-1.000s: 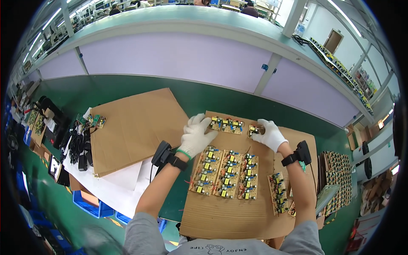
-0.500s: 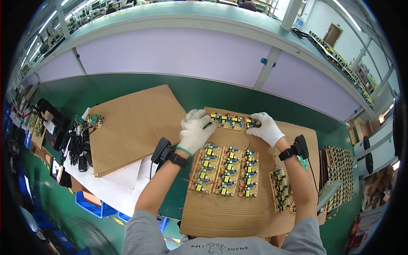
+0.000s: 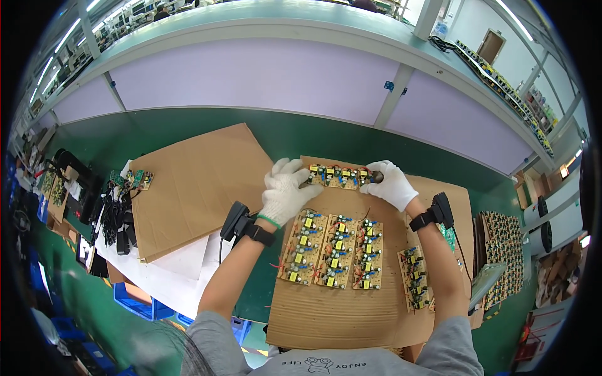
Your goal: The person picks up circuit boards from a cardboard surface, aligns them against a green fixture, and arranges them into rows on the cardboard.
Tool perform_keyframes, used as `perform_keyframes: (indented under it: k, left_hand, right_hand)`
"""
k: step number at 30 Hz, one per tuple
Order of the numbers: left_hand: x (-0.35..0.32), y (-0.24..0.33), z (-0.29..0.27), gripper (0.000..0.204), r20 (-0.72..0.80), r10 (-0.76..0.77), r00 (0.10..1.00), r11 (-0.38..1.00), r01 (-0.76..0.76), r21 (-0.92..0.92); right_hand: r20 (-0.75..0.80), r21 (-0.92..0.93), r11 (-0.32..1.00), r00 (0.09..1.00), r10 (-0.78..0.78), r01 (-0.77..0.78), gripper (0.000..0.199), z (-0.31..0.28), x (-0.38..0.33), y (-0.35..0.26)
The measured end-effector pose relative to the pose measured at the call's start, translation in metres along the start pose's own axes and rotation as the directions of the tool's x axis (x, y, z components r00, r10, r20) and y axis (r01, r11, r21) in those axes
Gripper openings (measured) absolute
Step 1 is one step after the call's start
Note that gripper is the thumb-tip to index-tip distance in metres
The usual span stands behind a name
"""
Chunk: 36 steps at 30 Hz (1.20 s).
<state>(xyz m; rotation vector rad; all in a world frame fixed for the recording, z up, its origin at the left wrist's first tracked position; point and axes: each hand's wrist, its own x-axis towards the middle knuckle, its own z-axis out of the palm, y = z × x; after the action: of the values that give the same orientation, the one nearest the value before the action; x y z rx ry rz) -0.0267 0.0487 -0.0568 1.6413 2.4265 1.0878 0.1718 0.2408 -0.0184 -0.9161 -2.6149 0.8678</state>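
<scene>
Both my hands wear white knitted gloves. At the far end of the brown cardboard sheet lies a crosswise strip of circuit boards with yellow, blue and black parts. My left hand has its fingers curled on the left end of this strip. At the opposite end, my right hand pinches a circuit board pushed up against the others; its fingers hide part of it. Closer to me are three upright circuit board panels side by side: left, middle and right.
Another circuit board panel lies beside my right forearm. A cardboard sheet covers part of the left table, near black cables. Many boards are stacked at the right. A long bench runs across the back.
My right hand has slid left with its circuit board, closing the gap to the rest of the strip. My left hand has barely moved.
</scene>
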Motion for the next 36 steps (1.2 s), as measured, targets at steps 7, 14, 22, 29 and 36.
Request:
perform_keyframes:
  k: [7,14,22,29,36]
  left_hand:
    - [0.001,0.001,-0.002,0.046,0.034,-0.018,0.999,1.0,0.018,0.012]
    - [0.001,0.001,-0.001,0.047,0.046,-0.016,0.999,0.999,0.014,0.043]
    - [0.001,-0.001,0.001,0.046,0.022,-0.01,1.0,1.0,0.009,0.021]
    - [0.002,0.002,-0.005,0.042,0.005,-0.023,1.0,1.0,0.023,-0.019]
    - [0.0,-0.002,-0.003,0.042,0.0,-0.019,1.0,1.0,0.019,-0.021]
  right_hand:
    - [-0.018,-0.04,0.999,0.999,0.031,-0.031,0.054,-0.003,0.005,-0.007]
    - [0.018,0.113,0.994,1.0,0.011,-0.013,0.039,-0.012,0.012,0.011]
    - [-0.045,0.029,0.999,0.999,0.031,-0.03,0.031,0.0,0.006,-0.007]
    - [-0.09,0.044,0.997,0.994,0.061,-0.057,0.031,0.003,0.005,-0.012]
    - [-0.079,0.056,0.996,0.994,0.07,-0.065,0.031,0.006,0.002,-0.014]
